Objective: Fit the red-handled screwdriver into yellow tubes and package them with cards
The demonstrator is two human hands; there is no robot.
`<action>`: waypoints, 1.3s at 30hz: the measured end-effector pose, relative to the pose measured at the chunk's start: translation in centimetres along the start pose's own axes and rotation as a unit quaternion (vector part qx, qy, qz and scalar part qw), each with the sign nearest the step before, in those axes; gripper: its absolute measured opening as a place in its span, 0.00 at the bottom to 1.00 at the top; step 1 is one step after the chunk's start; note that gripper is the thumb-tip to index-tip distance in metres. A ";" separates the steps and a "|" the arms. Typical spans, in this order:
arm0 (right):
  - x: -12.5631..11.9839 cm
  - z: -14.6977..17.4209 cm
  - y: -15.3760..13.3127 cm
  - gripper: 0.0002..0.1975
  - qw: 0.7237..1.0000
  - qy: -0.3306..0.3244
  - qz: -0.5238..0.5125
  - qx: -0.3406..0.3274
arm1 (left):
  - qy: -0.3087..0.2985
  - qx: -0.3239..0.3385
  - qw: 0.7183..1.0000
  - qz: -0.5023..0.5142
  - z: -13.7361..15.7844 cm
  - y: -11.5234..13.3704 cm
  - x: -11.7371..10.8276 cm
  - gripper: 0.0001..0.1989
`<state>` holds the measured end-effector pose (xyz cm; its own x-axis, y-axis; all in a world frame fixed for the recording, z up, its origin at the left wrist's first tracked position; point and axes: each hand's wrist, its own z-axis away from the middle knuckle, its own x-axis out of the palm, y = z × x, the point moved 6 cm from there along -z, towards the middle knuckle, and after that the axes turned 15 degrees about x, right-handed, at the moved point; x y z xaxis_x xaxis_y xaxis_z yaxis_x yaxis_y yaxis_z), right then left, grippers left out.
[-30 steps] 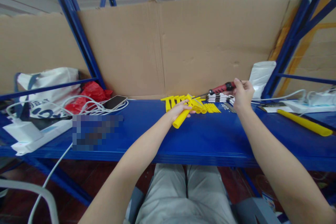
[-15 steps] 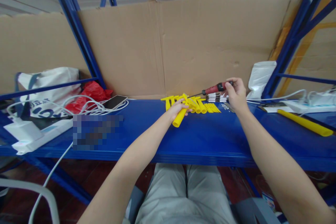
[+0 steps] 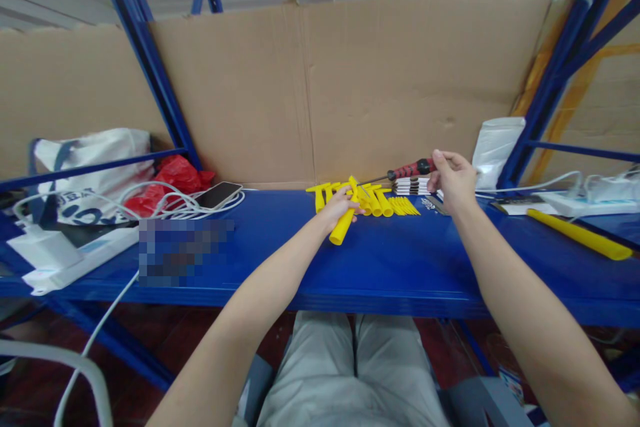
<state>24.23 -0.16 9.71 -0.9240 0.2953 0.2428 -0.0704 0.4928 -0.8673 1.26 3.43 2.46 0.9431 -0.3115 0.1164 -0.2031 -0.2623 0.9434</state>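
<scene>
My left hand [image 3: 337, 209] is closed round a yellow plastic handle [image 3: 341, 229], its hollow end tilted toward me. In my right hand [image 3: 454, 180] is a screwdriver [image 3: 413, 169] with a red and black grip, held by its rear end. Its thin shaft points left and meets the top of the yellow handle; the exact contact is too small to make out. Behind my left hand lie several more yellow handles [image 3: 385, 205] in a row. Beside them are small flat yellow pieces [image 3: 404, 206], and a stack of white and dark pieces [image 3: 413, 185] lies behind those. Small metal parts [image 3: 429, 203] rest near my right hand.
On the blue shelf [image 3: 400, 267], a phone [image 3: 219, 195] and white cables lie to the left, near a red bag [image 3: 175, 177] and a power strip [image 3: 80, 260]. A long yellow piece [image 3: 580, 233] is at right. Cardboard [image 3: 400, 80] stands behind.
My right hand has shifted slightly right, and its fingers have moved on the screwdriver's rear end. The grip looks turned a little. My left hand stays nearly still on the yellow handle.
</scene>
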 end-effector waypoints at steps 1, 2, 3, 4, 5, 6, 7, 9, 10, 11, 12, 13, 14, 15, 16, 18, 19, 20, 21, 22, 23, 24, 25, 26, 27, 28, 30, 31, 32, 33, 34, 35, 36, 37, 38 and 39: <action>-0.1 -0.1 0.1 0.17 1.000 -0.008 -0.010 0.015 | 0.001 0.001 1.000 -0.004 0.0 0.0 0.0 0.36; -0.1 -0.1 0.1 0.17 0.999 -0.018 -0.020 0.028 | 0.003 0.003 1.000 -0.007 0.1 0.1 0.1 0.36; 0.0 -0.1 0.1 0.17 0.998 -0.031 -0.030 0.040 | 0.004 0.006 1.000 -0.008 0.1 0.2 0.1 0.36; 0.1 -0.1 0.1 0.17 0.997 -0.044 -0.040 0.050 | 0.007 0.009 1.000 -0.009 0.1 0.3 0.1 0.36; 0.3 -0.1 0.0 0.17 0.996 -0.056 -0.048 0.057 | 0.010 0.014 1.000 -0.010 0.1 0.4 0.0 0.36; 0.4 0.0 0.0 0.17 0.994 -0.065 -0.055 0.061 | 0.014 0.018 1.000 -0.010 0.1 0.5 0.0 0.36; 0.5 0.1 -0.1 0.17 0.994 -0.071 -0.061 0.063 | 0.018 0.023 1.000 -0.011 0.1 0.6 0.0 0.36; 0.8 0.2 -0.1 0.17 0.993 -0.079 -0.066 0.061 | 0.026 0.033 0.999 -0.015 0.1 0.7 -0.2 0.36; 0.8 0.3 -0.1 0.17 0.993 -0.080 -0.066 0.058 | 0.030 0.038 0.999 -0.018 0.1 0.8 -0.2 0.37; 0.8 0.3 -0.1 0.18 0.993 -0.079 -0.066 0.054 | 0.034 0.043 0.998 -0.021 0.1 0.9 -0.3 0.37; 0.8 0.3 -0.2 0.18 0.994 -0.074 -0.066 0.049 | 0.039 0.048 0.998 -0.023 0.1 0.9 -0.3 0.36; 0.7 0.3 -0.2 0.19 0.995 -0.067 -0.066 0.045 | 0.042 0.053 0.997 -0.026 0.1 1.0 -0.3 0.36; 0.6 0.3 -0.2 0.20 0.995 -0.058 -0.066 0.042 | 0.044 0.056 0.997 -0.028 0.2 1.1 -0.3 0.36; 0.5 0.3 -0.1 0.20 0.996 -0.049 -0.066 0.042 | 0.046 0.058 0.997 -0.030 0.2 1.1 -0.3 0.36; 0.4 0.2 -0.1 0.21 0.996 -0.042 -0.066 0.045 | 0.047 0.059 0.997 -0.032 0.2 1.2 -0.3 0.37; 0.4 0.2 0.1 0.21 0.995 -0.036 -0.069 0.058 | 0.049 0.059 0.996 -0.036 0.3 1.2 -0.2 0.38; 0.4 0.1 0.2 0.21 0.995 -0.034 -0.072 0.064 | 0.049 0.060 0.996 -0.038 0.3 1.3 -0.1 0.38; 0.4 0.1 0.2 0.20 0.994 -0.031 -0.077 0.067 | 0.049 0.061 0.996 -0.040 0.4 1.3 -0.1 0.38; 0.3 0.1 0.2 0.19 0.994 -0.029 -0.081 0.069 | 0.049 0.062 0.996 -0.041 0.4 1.3 -0.1 0.39; 0.4 0.2 0.2 0.19 0.994 -0.029 -0.084 0.071 | 0.049 0.062 0.996 -0.042 0.4 1.3 0.0 0.39; 0.4 0.2 0.1 0.18 0.993 -0.032 -0.084 0.074 | 0.049 0.061 0.996 -0.043 0.4 1.2 0.0 0.39; 0.5 0.3 0.0 0.17 0.993 -0.038 -0.083 0.079 | 0.052 0.059 0.996 -0.044 0.4 1.2 -0.1 0.39; 0.6 0.4 0.0 0.17 0.992 -0.046 -0.081 0.085 | 0.055 0.058 0.996 -0.045 0.4 1.2 -0.1 0.39; 0.7 0.5 -0.1 0.16 0.991 -0.055 -0.081 0.092 | 0.058 0.057 0.996 -0.045 0.4 1.2 -0.1 0.38; 0.8 0.6 -0.2 0.16 0.990 -0.063 -0.082 0.098 | 0.061 0.058 0.995 -0.044 0.4 1.2 -0.2 0.38; 0.9 0.7 -0.3 0.16 0.989 -0.069 -0.086 0.103 | 0.064 0.059 0.995 -0.043 0.4 1.3 -0.2 0.38; 1.0 0.8 -0.3 0.15 0.987 -0.078 -0.093 0.108 | 0.066 0.064 0.995 -0.043 0.4 1.4 -0.2 0.37; 1.0 0.8 -0.3 0.14 0.986 -0.081 -0.094 0.109 | 0.065 0.066 0.995 -0.043 0.5 1.5 -0.2 0.37; 1.1 0.8 -0.3 0.14 0.986 -0.083 -0.092 0.109 | 0.065 0.067 0.995 -0.044 0.5 1.5 -0.2 0.37; 1.1 0.8 -0.2 0.15 0.987 -0.083 -0.090 0.107 | 0.065 0.067 0.995 -0.045 0.5 1.6 -0.2 0.37; 1.0 0.7 -0.2 0.15 0.988 -0.080 -0.087 0.102 | 0.066 0.068 0.994 -0.047 0.5 1.6 -0.2 0.37; 0.9 0.7 -0.2 0.16 0.989 -0.075 -0.086 0.095 | 0.067 0.069 0.994 -0.047 0.5 1.6 -0.2 0.38; 0.8 0.6 -0.2 0.16 0.990 -0.067 -0.087 0.086 | 0.068 0.071 0.994 -0.048 0.5 1.6 -0.2 0.38; 0.7 0.5 -0.2 0.17 0.991 -0.059 -0.088 0.079 | 0.069 0.073 0.994 -0.048 0.5 1.6 -0.2 0.38; 0.6 0.4 -0.1 0.18 0.992 -0.051 -0.092 0.075 | 0.070 0.075 0.994 -0.049 0.5 1.6 -0.2 0.38; 0.5 0.3 0.0 0.18 0.992 -0.043 -0.095 0.076 | 0.070 0.076 0.993 -0.050 0.5 1.6 -0.3 0.39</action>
<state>23.62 -0.32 9.72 -0.9168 0.1342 0.3761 -0.2968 0.4014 -0.8665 0.58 2.66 3.80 0.9857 -0.1503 0.0763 -0.1339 -0.4233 0.8960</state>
